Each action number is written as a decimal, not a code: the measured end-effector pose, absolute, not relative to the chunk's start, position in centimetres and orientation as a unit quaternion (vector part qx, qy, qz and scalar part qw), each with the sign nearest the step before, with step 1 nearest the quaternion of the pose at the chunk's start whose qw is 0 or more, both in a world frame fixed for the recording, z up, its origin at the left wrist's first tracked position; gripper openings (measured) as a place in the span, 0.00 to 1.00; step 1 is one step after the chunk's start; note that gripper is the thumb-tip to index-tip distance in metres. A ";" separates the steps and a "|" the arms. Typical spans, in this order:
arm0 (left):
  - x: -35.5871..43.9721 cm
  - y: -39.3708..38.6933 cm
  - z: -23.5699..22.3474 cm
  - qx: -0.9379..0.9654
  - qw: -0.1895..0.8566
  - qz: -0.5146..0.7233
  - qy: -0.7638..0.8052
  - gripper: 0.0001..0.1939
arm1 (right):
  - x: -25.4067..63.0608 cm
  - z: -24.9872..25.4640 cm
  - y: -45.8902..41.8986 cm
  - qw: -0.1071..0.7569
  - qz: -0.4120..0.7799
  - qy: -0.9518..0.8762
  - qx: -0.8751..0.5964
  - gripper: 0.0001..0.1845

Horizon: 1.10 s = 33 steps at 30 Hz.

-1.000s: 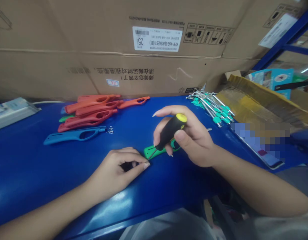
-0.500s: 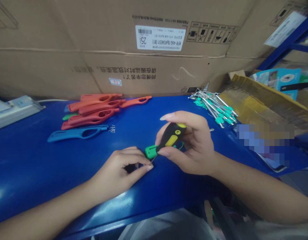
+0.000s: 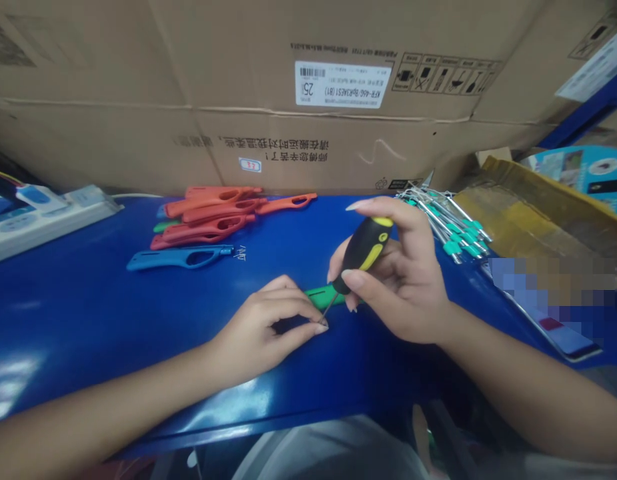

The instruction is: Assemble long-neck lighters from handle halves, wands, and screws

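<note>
Curling round the handle of a black-and-yellow screwdriver, the right hand slants its shaft down to the left hand, whose thumb and forefinger are pinched together at the tip. Whether they also hold some small part is too small to tell. Just beyond those fingertips lies the green casing, partly hidden behind the screwdriver and right fingers. With the tip so near the skin, a slip could jab the left thumb; a loosened pinch could drop anything held there. A careless push could skid the casing over the glossy tabletop. Farther beyond the left fingers, loose metal bits could scatter if brushed.
</note>
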State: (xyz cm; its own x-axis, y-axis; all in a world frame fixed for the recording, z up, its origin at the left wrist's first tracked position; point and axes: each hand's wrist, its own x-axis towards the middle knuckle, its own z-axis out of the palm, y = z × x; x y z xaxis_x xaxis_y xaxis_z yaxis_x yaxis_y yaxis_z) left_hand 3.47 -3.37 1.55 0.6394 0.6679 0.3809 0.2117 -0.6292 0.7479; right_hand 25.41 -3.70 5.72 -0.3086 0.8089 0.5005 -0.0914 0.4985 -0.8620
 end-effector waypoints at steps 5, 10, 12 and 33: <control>4.3 -4.1 2.7 0.824 0.349 0.308 0.322 0.03 | 25.9 6.6 -3.6 0.523 0.437 -0.676 -0.280 0.28; 4.4 -3.8 2.8 0.833 0.327 0.320 0.311 0.03 | 26.0 6.9 -3.7 0.547 0.412 -0.668 -0.292 0.28; 4.0 -3.3 2.5 0.838 0.315 0.325 0.306 0.12 | 25.9 6.8 -3.6 0.564 0.391 -0.663 -0.298 0.27; 2.9 -2.2 0.0 0.876 0.274 0.237 0.317 0.22 | 24.7 4.0 -3.0 0.572 0.266 -0.718 -0.293 0.30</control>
State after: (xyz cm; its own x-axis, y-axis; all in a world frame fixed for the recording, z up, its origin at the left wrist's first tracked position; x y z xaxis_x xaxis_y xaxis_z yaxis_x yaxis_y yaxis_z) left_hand 2.86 -2.16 -0.01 0.6866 0.6854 0.2426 0.4250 -0.6490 0.6310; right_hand 24.75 -3.03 4.02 -0.1736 0.7251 0.6664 0.1169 0.6871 -0.7171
